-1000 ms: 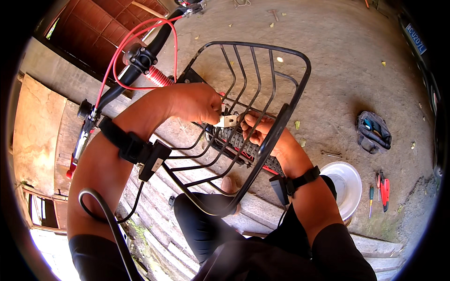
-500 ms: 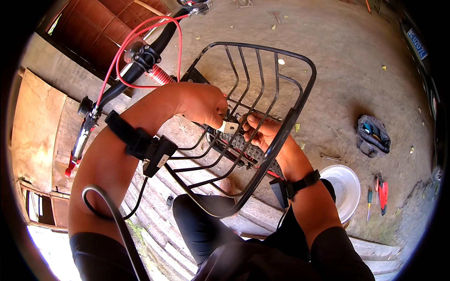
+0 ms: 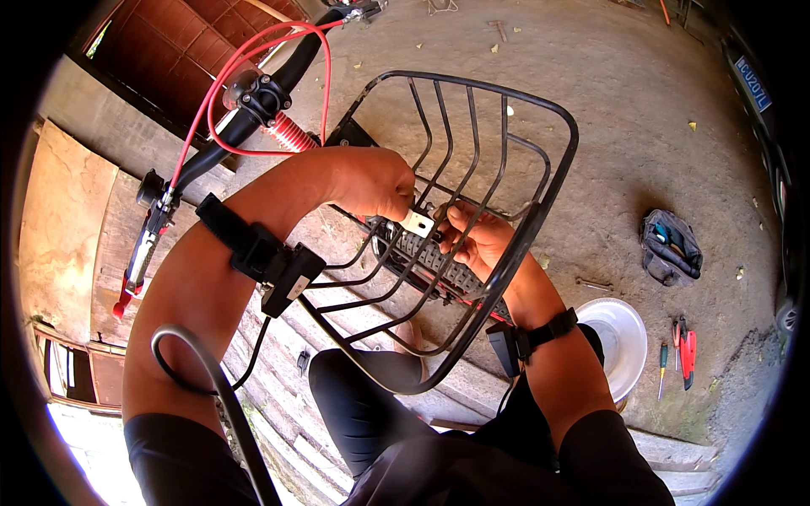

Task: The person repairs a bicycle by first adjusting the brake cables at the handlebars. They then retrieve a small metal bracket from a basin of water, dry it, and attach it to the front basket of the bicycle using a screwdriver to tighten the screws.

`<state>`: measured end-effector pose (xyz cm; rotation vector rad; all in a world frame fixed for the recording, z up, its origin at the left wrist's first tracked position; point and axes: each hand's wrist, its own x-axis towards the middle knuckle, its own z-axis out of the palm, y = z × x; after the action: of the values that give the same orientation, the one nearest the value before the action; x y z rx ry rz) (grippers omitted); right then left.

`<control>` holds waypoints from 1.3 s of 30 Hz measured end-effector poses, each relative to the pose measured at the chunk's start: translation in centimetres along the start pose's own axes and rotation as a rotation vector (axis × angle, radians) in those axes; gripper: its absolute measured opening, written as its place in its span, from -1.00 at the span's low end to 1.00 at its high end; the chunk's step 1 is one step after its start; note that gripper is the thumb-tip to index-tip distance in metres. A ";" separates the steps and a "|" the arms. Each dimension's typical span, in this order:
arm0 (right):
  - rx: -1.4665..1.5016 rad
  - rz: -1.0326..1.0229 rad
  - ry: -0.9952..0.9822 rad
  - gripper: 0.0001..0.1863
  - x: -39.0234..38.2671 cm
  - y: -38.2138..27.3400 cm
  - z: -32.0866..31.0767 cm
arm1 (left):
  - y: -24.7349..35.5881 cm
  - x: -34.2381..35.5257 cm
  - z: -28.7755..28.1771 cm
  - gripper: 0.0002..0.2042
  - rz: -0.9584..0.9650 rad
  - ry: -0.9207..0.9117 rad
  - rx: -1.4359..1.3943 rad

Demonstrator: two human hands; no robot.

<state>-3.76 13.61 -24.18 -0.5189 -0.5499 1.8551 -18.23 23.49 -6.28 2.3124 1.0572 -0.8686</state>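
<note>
Both hands' fingertips hide behind basket (image 3: 540,160) wires around bracket (image 3: 417,223).

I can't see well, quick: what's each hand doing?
Left hand: shut on small white metal bracket.
Right hand: closed around black wire basket bar.

Both hands work inside the wire basket (image 3: 472,228), whose top is open. The basket bars close off its sides and floor; the gaps between them look narrow. The left hand (image 3: 371,181) and right hand (image 3: 477,244) crowd a small white bracket (image 3: 417,223), with little room between them. Handlebar (image 3: 253,105) and red cables (image 3: 253,59) block the left. Bare ground lies right, up to the tool bag (image 3: 671,244) and white bowl (image 3: 620,337).
</note>
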 end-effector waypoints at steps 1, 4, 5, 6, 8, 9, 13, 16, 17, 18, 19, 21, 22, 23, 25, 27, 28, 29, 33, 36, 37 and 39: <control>-0.005 0.001 0.003 -0.72 -0.1 -0.1 0.1 | -0.1 0.2 0.0 -0.74 -0.004 -0.005 -0.006; -0.006 0.014 0.000 -0.72 -0.1 0.1 0.7 | -0.3 -0.1 0.2 -0.75 -0.012 -0.011 0.048; -0.004 0.012 0.005 -0.72 -0.1 0.0 0.6 | -0.3 0.1 0.3 -0.75 -0.011 -0.006 0.037; -0.002 0.012 0.011 -0.71 -0.1 -0.1 0.4 | -0.3 0.3 0.3 -0.75 -0.010 -0.001 0.026; -0.003 0.010 0.003 -0.73 -0.1 -0.2 0.2 | -0.3 0.5 0.3 -0.75 0.004 -0.008 0.049; -0.003 0.009 -0.002 -0.73 -0.1 -0.3 0.2 | -0.4 0.6 0.1 -0.75 0.017 -0.020 0.084; 0.030 0.021 -0.009 -0.76 0.1 0.1 0.3 | -0.8 -0.7 -0.4 -0.73 0.070 0.021 0.131; 0.038 0.005 -0.030 -0.78 0.2 0.1 0.0 | -0.4 -1.1 -0.9 -0.72 0.054 0.024 0.075; 0.040 0.005 -0.023 -0.78 0.1 0.1 0.1 | -0.2 -1.0 -0.9 -0.72 0.049 0.013 0.096; 0.042 0.005 -0.016 -0.78 0.1 0.2 0.1 | 0.0 -0.9 -0.9 -0.72 0.044 0.001 0.117; 0.044 0.004 -0.013 -0.79 0.1 0.1 0.3 | 0.1 -0.8 -1.0 -0.72 0.039 -0.011 0.138; 0.050 0.001 -0.006 -0.80 0.0 0.1 0.4 | -0.2 -0.8 -0.7 -0.70 0.020 -0.002 0.129; 0.053 0.000 -0.007 -0.80 0.1 0.2 0.4 | -0.3 -0.8 -0.6 -0.69 0.009 0.002 0.125; 0.055 -0.003 -0.005 -0.81 0.2 0.3 0.3 | -0.2 -0.8 -0.7 -0.68 0.029 -0.006 0.138; 0.060 -0.009 -0.007 -0.81 0.3 0.3 0.0 | 0.0 -0.9 -1.1 -0.66 0.067 -0.023 0.162; 0.069 -0.009 -0.024 -0.82 0.4 0.4 0.1 | -0.4 -0.7 -0.8 -0.66 0.061 -0.044 0.164; 0.081 -0.008 -0.018 -0.82 0.5 0.6 0.1 | -0.7 -0.7 -0.7 -0.66 0.059 -0.055 0.164; 0.089 -0.012 -0.005 -0.82 0.5 0.6 -0.1 | -0.4 -0.7 -0.9 -0.66 0.068 -0.037 0.151; 0.117 -0.048 -0.021 -0.81 1.0 1.3 -0.6 | 0.1 -1.3 -1.1 -0.68 0.075 -0.036 0.196; 0.056 0.019 -0.001 -0.79 0.2 0.3 0.3 | 0.5 -1.0 -0.9 -0.69 0.044 -0.081 0.199; 0.053 0.019 0.002 -0.79 0.3 0.4 0.3 | 0.6 -0.8 -0.8 -0.70 0.031 -0.095 0.182; 0.048 0.015 0.012 -0.78 0.3 0.4 0.1 | 0.8 -0.2 -1.0 -0.70 0.027 -0.120 0.211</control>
<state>-4.20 13.75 -24.31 -0.5032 -0.4929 1.8739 -17.34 23.52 -5.32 2.4024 0.9207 -1.1415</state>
